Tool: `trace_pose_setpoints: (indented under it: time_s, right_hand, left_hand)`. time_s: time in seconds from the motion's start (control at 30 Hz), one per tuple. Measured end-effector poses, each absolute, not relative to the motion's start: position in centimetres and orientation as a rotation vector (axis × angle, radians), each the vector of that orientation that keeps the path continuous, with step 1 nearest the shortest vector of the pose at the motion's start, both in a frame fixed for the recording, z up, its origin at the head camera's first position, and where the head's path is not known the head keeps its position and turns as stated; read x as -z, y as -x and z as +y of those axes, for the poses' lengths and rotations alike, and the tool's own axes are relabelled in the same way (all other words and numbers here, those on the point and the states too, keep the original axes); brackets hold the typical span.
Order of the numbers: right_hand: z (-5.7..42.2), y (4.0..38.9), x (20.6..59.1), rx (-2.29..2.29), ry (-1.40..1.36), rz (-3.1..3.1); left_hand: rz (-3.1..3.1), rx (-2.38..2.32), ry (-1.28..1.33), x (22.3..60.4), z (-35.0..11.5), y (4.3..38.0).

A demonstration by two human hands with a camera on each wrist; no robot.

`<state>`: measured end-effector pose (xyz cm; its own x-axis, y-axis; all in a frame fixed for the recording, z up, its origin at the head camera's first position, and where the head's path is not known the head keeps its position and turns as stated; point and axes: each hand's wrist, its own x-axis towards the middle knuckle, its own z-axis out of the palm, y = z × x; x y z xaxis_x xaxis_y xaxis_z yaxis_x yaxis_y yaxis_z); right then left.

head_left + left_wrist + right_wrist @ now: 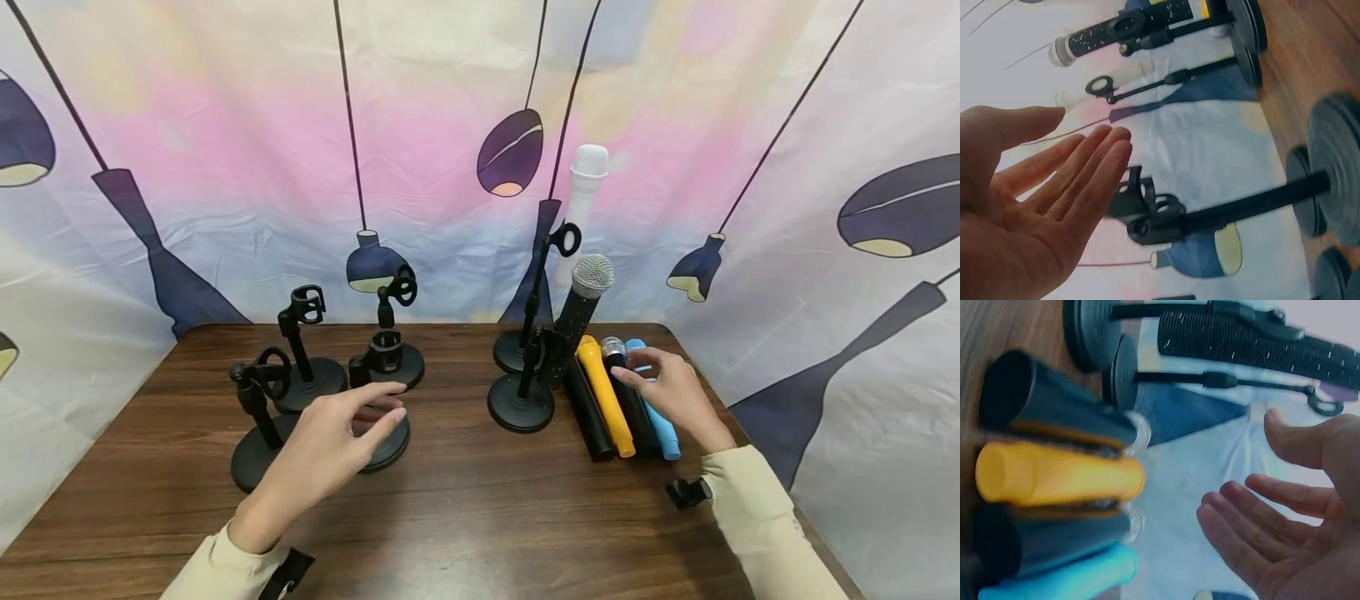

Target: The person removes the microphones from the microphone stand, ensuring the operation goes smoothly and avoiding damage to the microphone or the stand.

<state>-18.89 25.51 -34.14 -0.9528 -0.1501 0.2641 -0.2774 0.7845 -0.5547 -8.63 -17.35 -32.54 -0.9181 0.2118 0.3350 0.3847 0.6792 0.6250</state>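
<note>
we hold our left grip [324,439] near black stands [318,382], our right grip [675,390] near 4 laid-down microphones [607,400], both loosely parted and empty.

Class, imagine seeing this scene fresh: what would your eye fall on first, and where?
The bright yellow microphone catches the eye first, lying between two black cylindrical microphones on the brown wooden table, near the bare right hand. Next comes the speckled black microphone with a silver mesh head, leaning in a round-based black stand to the left. Behind it, a white microphone shows before the pastel backdrop.
</note>
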Motion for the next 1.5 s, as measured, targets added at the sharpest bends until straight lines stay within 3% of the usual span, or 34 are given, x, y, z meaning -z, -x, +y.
trace_pose_setpoints:
  time_s: [0.4,0.97,1.5]
  right_hand:
    - [21.3,20.2,33.5,-1.242,-0.517,-2.701]
    - [18.4,21.9,34.2,-1.38,-0.47,-2.534]
    - [16.8,21.1,34.2,-1.447,-0.634,-2.525]
  left_hand:
    - [-2.748,1.598,0.692,34.3,-15.4,10.0]
    - [-2.626,1.643,0.625,36.5,-12.3,12.3]
    - [-2.594,1.607,0.631,37.4,-11.7,13.4]
